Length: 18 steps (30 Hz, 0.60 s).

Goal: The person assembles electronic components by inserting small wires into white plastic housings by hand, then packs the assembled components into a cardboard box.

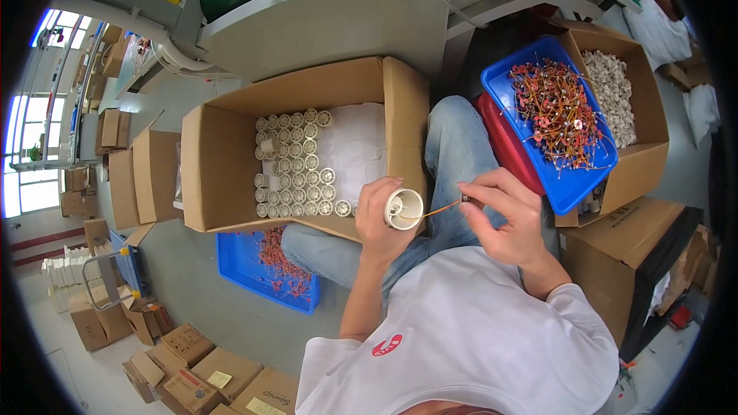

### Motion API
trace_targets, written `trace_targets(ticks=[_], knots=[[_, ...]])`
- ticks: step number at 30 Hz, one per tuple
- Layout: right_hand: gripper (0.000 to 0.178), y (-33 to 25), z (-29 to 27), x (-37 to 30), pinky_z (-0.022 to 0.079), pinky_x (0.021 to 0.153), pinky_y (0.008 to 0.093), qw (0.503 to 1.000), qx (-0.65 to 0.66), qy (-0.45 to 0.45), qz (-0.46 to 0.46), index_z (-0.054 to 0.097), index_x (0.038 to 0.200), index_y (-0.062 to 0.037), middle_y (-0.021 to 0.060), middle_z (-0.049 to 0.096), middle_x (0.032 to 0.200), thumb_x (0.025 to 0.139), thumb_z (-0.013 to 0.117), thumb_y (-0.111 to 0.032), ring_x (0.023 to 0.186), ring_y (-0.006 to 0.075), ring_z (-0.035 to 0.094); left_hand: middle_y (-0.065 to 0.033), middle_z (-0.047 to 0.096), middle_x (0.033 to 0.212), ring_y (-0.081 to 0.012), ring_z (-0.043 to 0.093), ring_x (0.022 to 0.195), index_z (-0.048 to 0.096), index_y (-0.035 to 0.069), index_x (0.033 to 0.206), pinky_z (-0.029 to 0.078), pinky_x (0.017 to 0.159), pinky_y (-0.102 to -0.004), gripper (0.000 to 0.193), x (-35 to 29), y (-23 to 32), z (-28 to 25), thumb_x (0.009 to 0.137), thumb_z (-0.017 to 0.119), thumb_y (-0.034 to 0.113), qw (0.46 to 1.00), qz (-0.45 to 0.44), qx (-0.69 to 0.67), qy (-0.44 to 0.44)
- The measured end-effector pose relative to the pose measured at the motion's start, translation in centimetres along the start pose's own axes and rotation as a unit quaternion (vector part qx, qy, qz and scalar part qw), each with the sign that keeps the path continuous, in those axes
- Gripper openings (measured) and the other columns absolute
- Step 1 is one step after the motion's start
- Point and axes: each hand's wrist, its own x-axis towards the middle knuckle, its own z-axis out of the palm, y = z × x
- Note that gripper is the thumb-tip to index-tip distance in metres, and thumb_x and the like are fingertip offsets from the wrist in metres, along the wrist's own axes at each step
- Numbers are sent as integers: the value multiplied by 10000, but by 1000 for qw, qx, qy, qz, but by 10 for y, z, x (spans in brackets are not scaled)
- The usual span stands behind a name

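My left hand (378, 224) is closed around a white round plastic cup-shaped housing (412, 220), its open mouth facing right. A thin orange-yellow wire (441, 210) runs out of that mouth toward my right hand (504, 214). Thumb and fingertips of the right hand pinch a small dark part (464, 198) at the wire's end; its exact kind is too small to tell. Left of my hands, an open cardboard box (407, 115) holds rows of similar white housings (296, 161) on a pale sheet (354, 142).
A blue tray (566, 198) heaped with red and orange wired parts (557, 111) sits at right, beside a carton of small white pieces (611, 92) and something red (503, 138). Another blue tray (238, 261) lies on the floor. A grey machine frame (330, 31) stands ahead.
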Motion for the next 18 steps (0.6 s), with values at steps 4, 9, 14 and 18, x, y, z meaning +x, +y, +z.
trace_targets(ticks=[4, 9, 14, 18], knots=[[275, 3, 3, -1, 526, 590, 273, 1000, 2, -11, 11, 709, 1007, 42, 114, 648, 873, 736, 716, 87, 678, 188, 654, -151, 659, 1039, -314, 643, 887, 572, 30, 1116, 528, 738, -372, 588, 2, 2, 0, 586, 820, -36, 1000, 3, 2, -2], [271, 6, 6, -2, 524, 589, 276, 999, -10, -24, 18, 707, 1022, 37, 112, 646, 874, 752, 711, 71, 681, 188, 658, -144, 654, 1013, -316, 639, 878, 565, 29, 1113, 520, 720, -383, 589, 4, 5, -1, 584, 818, -25, 1000, 13, -7, -9], [247, 6, 18, -2, 510, 605, 313, 999, -32, -11, -4, 700, 981, 27, 116, 646, 861, 740, 740, 61, 686, 234, 637, -122, 649, 975, -315, 625, 876, 585, 40, 1053, 470, 751, -409, 539, 6, 7, 2, 570, 823, 56, 999, 27, 11, -34], [239, 3, 26, 2, 511, 651, 351, 994, -75, -63, -44, 695, 929, 8, 119, 639, 943, 699, 753, 37, 781, 278, 632, -87, 644, 916, -301, 620, 884, 599, 58, 979, 431, 772, -419, 428, 13, 15, 7, 603, 798, 106, 996, 23, 24, -80]])
